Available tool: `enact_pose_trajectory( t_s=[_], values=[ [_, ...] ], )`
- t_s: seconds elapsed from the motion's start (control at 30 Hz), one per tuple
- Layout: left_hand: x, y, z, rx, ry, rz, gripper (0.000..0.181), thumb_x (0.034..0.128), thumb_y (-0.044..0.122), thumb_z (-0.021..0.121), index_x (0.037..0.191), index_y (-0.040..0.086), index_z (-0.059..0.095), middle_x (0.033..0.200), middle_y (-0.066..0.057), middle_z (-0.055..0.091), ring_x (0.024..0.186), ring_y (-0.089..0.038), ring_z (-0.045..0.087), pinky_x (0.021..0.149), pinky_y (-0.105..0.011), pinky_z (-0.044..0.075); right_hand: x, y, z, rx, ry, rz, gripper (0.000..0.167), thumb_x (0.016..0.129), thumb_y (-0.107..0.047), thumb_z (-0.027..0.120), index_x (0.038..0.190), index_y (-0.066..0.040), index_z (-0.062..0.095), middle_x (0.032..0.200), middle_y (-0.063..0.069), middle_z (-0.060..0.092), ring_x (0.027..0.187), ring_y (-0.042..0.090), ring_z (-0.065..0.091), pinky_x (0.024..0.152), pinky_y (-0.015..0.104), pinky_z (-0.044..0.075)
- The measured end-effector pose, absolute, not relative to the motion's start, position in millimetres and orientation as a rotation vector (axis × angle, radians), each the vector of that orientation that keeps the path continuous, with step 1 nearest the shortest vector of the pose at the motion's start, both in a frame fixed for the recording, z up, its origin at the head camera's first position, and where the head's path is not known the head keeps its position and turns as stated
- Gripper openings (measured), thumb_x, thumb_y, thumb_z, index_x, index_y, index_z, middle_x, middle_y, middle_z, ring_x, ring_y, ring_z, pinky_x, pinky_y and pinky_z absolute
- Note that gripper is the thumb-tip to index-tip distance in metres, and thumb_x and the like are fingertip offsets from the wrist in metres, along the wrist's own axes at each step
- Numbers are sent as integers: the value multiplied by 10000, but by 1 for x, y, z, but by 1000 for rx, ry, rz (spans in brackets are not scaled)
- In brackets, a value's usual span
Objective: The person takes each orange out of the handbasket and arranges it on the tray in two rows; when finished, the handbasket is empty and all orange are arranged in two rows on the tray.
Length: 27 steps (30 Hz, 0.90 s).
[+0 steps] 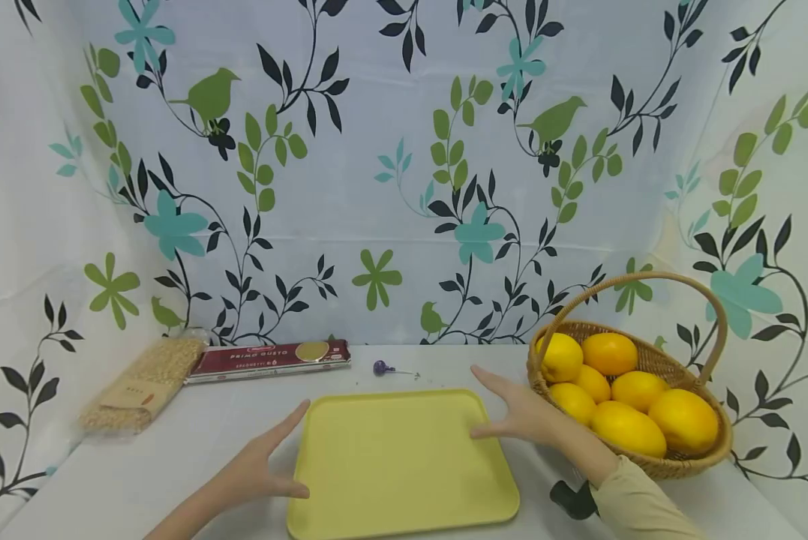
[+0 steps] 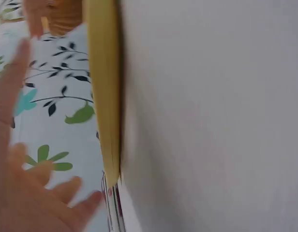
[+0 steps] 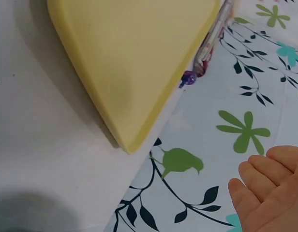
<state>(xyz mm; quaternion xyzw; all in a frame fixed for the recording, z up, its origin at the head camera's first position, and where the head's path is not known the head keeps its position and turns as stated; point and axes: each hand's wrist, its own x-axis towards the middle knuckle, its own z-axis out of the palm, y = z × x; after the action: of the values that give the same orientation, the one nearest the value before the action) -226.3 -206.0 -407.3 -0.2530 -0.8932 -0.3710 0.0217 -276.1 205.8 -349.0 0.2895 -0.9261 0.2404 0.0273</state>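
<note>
A yellow tray [image 1: 404,457] lies on the white table between both hands. My left hand [image 1: 258,469] is beside the tray's left edge, thumb and fingers spread apart; in the left wrist view, the left hand [image 2: 33,193] shows nothing in its grasp. Over by the right edge is my right hand [image 1: 521,412], also spread, its thumb overlapping the tray rim in the head view. Whether either hand touches the tray, I cannot tell. The right wrist view has the right hand's fingers [image 3: 258,186] apart from the tray corner.
At the right stands a wicker basket [image 1: 697,469] of yellow fruit [image 1: 626,427]. A purple lollipop [image 1: 381,367] lies behind the tray. Back left are a red spaghetti pack [image 1: 268,360] and a clear bag of grain-like food [image 1: 150,379]. Near the right sleeve sits a dark object [image 1: 572,500].
</note>
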Motion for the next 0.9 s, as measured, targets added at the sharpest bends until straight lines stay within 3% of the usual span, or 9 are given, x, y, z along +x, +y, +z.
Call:
enact_pose_trajectory(
  t_s=[0.17, 0.33, 0.57, 0.7, 0.9],
  values=[
    [-230, -206, -422, -942, -2936, -1096, 1021, 589, 401, 778, 1347, -79, 290, 1370, -260, 283, 1211, -442, 281, 955, -562, 234, -274, 212, -337, 917, -2763, 706, 942, 677, -556, 677, 1382, -43, 320, 1377, 119, 356, 1231, 309, 342, 989, 490, 291],
    [-231, -210, -427, -933, -2961, -1099, 974, 567, 409, 782, 1302, -86, 375, 1339, -245, 350, 1188, -441, 325, 941, -559, 261, -274, 218, -327, 903, -2726, 717, 868, 713, -476, 694, 1368, -28, 342, 1359, 135, 379, 1196, 325, 388, 970, 487, 322],
    [-227, -219, -431, -1064, -2835, -1029, 908, 600, 407, 765, 1276, -88, 414, 1291, -230, 427, 1148, -369, 420, 929, -446, 377, -268, 234, -308, 938, -2675, 805, 716, 771, -374, 681, 1337, -32, 404, 1326, 129, 429, 1120, 337, 463, 899, 515, 393],
    [-226, -220, -433, -1069, -2806, -1040, 916, 589, 396, 775, 1275, -90, 412, 1277, -226, 445, 1131, -323, 456, 923, -428, 390, -262, 242, -294, 968, -2649, 873, 611, 801, -266, 672, 1311, -22, 439, 1296, 144, 458, 1168, 322, 419, 917, 519, 372],
    [-227, -221, -431, -1014, -2846, -1052, 931, 578, 404, 776, 1283, -80, 410, 1279, -211, 451, 1128, -341, 453, 920, -446, 384, -265, 260, -285, 970, -2603, 901, 492, 816, -199, 659, 1253, -26, 515, 1201, 131, 546, 1066, 312, 514, 839, 484, 452]
  ],
)
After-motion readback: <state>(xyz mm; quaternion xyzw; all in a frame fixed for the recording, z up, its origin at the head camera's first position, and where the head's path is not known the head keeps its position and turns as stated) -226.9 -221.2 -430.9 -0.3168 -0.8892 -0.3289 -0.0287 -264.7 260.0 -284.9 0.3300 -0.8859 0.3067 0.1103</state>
